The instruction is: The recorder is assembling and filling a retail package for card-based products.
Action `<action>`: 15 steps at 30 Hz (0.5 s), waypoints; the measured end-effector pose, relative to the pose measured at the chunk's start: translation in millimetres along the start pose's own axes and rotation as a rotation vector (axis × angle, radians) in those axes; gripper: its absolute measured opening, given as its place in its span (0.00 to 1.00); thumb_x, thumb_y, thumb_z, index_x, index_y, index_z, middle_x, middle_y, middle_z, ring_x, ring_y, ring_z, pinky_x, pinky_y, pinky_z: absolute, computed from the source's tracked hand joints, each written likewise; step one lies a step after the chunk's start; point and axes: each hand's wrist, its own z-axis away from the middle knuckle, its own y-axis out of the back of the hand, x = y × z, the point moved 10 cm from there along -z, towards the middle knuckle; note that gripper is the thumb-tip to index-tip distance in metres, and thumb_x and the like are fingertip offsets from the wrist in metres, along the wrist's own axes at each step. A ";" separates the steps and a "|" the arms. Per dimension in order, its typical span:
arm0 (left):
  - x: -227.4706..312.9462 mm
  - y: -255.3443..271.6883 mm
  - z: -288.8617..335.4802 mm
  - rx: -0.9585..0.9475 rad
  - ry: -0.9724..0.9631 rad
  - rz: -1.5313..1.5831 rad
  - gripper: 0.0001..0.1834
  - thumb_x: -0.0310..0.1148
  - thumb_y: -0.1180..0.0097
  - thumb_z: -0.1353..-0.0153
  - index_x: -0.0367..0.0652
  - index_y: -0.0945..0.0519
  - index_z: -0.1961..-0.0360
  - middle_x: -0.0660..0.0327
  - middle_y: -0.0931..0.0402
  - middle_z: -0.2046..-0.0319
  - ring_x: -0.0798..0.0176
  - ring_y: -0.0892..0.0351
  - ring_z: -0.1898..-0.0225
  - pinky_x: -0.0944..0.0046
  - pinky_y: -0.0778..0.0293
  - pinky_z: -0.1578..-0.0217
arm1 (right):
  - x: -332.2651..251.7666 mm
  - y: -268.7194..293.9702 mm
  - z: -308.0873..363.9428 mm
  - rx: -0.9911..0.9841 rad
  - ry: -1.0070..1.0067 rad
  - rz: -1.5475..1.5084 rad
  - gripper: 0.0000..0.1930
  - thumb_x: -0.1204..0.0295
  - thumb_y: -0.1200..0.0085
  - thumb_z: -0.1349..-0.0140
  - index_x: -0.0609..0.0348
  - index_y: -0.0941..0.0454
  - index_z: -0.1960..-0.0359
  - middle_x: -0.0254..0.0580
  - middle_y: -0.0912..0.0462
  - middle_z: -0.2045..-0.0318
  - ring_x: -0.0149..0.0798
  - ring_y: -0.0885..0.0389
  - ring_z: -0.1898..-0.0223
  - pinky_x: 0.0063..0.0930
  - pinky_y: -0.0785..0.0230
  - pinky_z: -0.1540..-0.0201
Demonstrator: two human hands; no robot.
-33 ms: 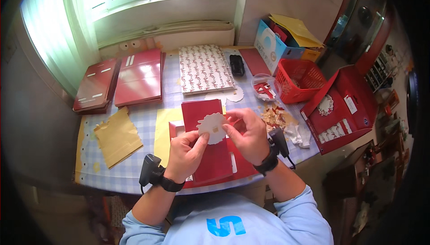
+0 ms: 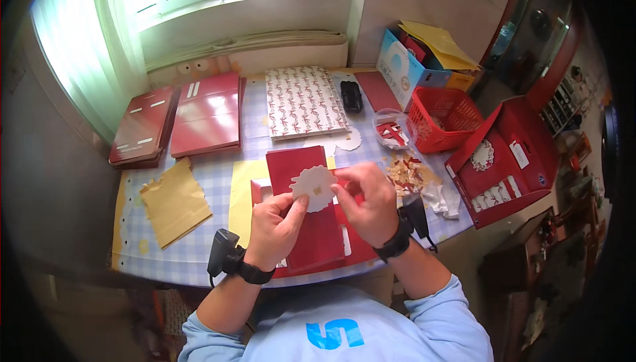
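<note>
A white paper cutout with a scalloped edge and a small tan square patch is raised over a dark red folder-like card. My left hand pinches the cutout's lower left edge, thumb on top. Close to its right edge is my right hand, thumb and fingers curled toward each other. Whatever lies between those fingertips, if anything, is too small to make out. Below the red card lie more red pieces and a yellow sheet, partly covered by it and by my hands.
Stacks of red folders lie at left, above yellow paper. A patterned board and black case are behind. To the right are a clear tub, scraps, crumpled tissue, red basket and open red box.
My right hand has shifted slightly right from the cutout's edge. The cutout stays in my left hand, almost unmoved.
</note>
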 end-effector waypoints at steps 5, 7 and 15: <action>1.7 -0.9 4.9 0.038 0.018 -0.048 0.11 0.31 0.44 0.34 0.32 0.17 0.61 0.67 0.20 0.76 0.80 0.31 0.74 0.73 0.33 0.75 | -46.9 -8.6 19.2 0.058 0.491 0.323 0.12 0.80 0.37 0.50 0.61 0.21 0.62 0.43 0.20 0.67 0.42 0.18 0.70 0.32 0.23 0.68; 5.4 -2.4 6.4 0.053 -0.007 -0.085 0.11 0.31 0.44 0.35 0.32 0.17 0.62 0.66 0.20 0.77 0.79 0.31 0.75 0.72 0.33 0.75 | -47.5 -14.5 21.9 0.053 0.538 0.357 0.13 0.81 0.36 0.52 0.61 0.21 0.63 0.42 0.19 0.67 0.43 0.17 0.69 0.33 0.23 0.68; 11.9 -6.7 7.3 0.107 -0.072 -0.176 0.09 0.31 0.42 0.38 0.33 0.18 0.67 0.57 0.22 0.81 0.71 0.28 0.78 0.68 0.32 0.76 | -44.0 -17.2 25.2 0.066 0.581 0.458 0.13 0.80 0.36 0.51 0.62 0.21 0.62 0.42 0.19 0.67 0.43 0.17 0.70 0.32 0.23 0.69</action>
